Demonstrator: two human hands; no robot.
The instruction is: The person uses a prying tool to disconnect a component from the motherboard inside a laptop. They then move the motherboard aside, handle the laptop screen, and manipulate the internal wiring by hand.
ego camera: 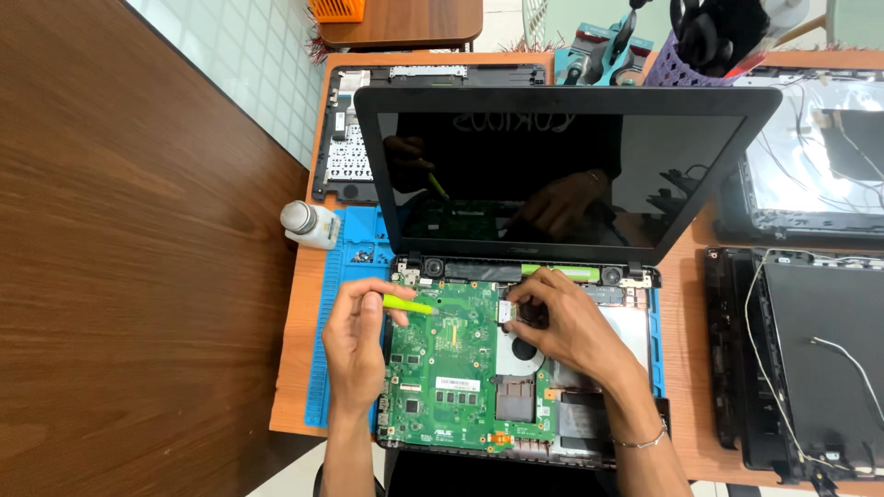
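An opened black laptop point(562, 166) lies on a blue work mat point(345, 304), its green motherboard point(451, 368) exposed below the dark screen. My left hand point(359, 340) pinches a thin yellow-green tool point(410, 305) whose tip rests over the board's upper left. My right hand point(562, 322) presses its fingertips on a small part at the board's top edge, beside the cooling fan point(527, 350). A bracelet sits on my right wrist.
A small white bottle point(310, 224) stands at the mat's upper left. A detached keyboard frame point(348, 138) lies behind the laptop. Other dismantled laptop shells point(810, 350) with loose wires fill the right. A purple tool cup point(686, 60) stands at the back.
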